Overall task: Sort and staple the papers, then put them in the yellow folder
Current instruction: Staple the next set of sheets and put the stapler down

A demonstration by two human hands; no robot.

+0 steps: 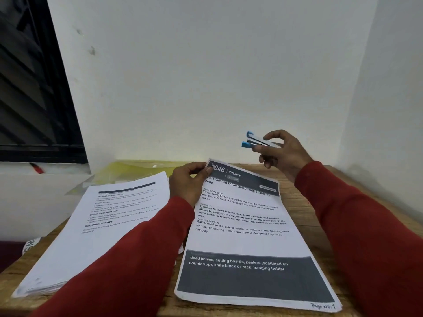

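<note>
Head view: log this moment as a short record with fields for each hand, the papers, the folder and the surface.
left hand: pinches the top left corner of the kitchen sheet
right hand: holds the blue stapler in the air above that sheet
paper stack: lies to the left
yellow folder: lies behind the stack, by the wall
wooden table: bears it all

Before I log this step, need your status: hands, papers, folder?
Left hand pinches kitchen sheet top corner. Right hand holds stapler above it. Yellow folder behind paper stack, nothing blocking.
</note>
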